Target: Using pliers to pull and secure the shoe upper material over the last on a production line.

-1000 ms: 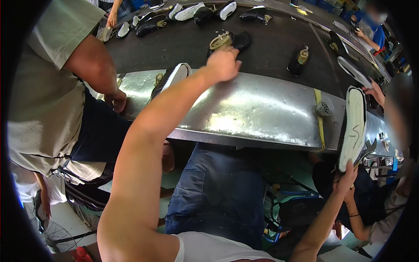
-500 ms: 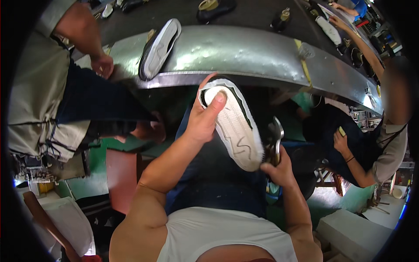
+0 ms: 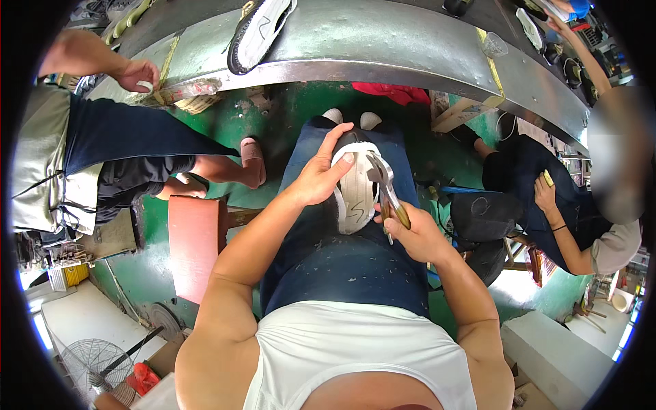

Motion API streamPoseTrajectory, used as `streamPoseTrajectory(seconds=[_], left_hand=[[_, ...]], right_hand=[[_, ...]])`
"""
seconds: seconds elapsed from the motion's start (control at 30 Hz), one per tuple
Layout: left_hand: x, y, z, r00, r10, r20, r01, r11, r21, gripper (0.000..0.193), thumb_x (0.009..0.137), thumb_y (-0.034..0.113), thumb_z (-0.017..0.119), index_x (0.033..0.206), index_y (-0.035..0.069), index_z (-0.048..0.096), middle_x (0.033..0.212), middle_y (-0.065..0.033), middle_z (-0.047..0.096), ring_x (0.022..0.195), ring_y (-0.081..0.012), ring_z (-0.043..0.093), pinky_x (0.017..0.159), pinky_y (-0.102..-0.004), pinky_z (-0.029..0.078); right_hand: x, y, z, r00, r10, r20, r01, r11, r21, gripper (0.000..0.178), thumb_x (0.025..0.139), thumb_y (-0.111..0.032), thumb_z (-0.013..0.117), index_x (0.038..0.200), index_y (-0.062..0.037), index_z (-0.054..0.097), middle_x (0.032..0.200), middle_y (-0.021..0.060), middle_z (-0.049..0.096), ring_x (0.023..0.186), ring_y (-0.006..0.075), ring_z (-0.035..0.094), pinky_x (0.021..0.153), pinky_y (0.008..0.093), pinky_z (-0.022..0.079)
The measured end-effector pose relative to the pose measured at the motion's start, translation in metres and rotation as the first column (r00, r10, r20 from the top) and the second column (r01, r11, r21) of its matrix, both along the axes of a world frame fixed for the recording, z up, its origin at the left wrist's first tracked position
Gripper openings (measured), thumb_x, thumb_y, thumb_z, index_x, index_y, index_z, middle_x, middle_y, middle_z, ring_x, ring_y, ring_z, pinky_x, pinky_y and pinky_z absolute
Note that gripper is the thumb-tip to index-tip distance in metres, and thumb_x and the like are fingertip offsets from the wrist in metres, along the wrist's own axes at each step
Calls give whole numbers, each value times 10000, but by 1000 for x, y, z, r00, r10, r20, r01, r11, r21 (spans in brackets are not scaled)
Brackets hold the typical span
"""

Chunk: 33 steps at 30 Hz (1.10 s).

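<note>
A dark shoe upper (image 3: 357,191) lies bottom up over my lap, with a pale insole marked by a dark squiggle and a white edge around it. My left hand (image 3: 320,179) is closed around its far end, thumb pressed on the insole and fingers over the far left side. My right hand (image 3: 418,236) grips metal pliers (image 3: 387,188) by their brownish handles. The jaws are at the upper's right edge near the far end; whether they pinch the edge I cannot tell.
Another shoe upper (image 3: 260,34) rests bottom up on the metal bench edge (image 3: 355,72) ahead. A person in a dark apron (image 3: 130,137) stands at left by a reddish stool (image 3: 196,246). Someone sits at right (image 3: 547,198), near a dark bag (image 3: 482,215). A fan (image 3: 96,365) is at lower left.
The view has tilted down. The upper is now nearer my lap and more upright in the picture. My right hand has brought the pliers from beside the upper to its right edge.
</note>
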<state>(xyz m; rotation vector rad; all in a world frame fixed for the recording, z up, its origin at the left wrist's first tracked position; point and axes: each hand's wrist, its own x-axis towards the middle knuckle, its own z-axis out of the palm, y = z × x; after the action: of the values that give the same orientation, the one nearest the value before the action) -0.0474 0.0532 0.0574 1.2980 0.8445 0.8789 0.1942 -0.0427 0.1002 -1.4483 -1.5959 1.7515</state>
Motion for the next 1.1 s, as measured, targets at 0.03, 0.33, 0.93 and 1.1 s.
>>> streamPoseTrajectory(seconds=[0.03,0.33,0.93,1.1], left_hand=[[0,3,-3,1000,-1,9,1,1000,7,558,1031,243,549,1518,144,296,1256,-64,560,1171,-168,506,1040,-315,388],[-13,24,-16,991,22,-131,-11,997,77,496,1018,233,575,1472,117,412,1269,-74,584,1159,-157,531,1035,-312,418],[-4,15,-17,972,230,-58,-230,973,12,406,939,118,663,1325,74,544,1175,-51,609,1081,-132,565,955,-281,458],[-6,16,-9,973,197,-118,-189,979,79,421,936,107,656,1338,68,537,1179,-68,613,1075,-143,573,953,-288,464]], right_hand=[[-2,4,-5,998,-18,-59,18,1000,-1,420,1004,-286,565,1298,13,544,1066,86,671,822,126,619,746,288,513],[-9,49,-12,999,13,51,-11,999,-35,272,992,-220,564,1154,-1,580,829,64,658,714,160,638,675,328,524],[2,49,19,956,203,212,-204,979,-14,197,935,-153,606,1042,11,582,856,175,671,781,317,656,746,386,511],[11,28,7,993,-116,14,116,993,-14,316,959,-211,622,1162,23,562,909,71,643,773,122,632,692,289,522]])
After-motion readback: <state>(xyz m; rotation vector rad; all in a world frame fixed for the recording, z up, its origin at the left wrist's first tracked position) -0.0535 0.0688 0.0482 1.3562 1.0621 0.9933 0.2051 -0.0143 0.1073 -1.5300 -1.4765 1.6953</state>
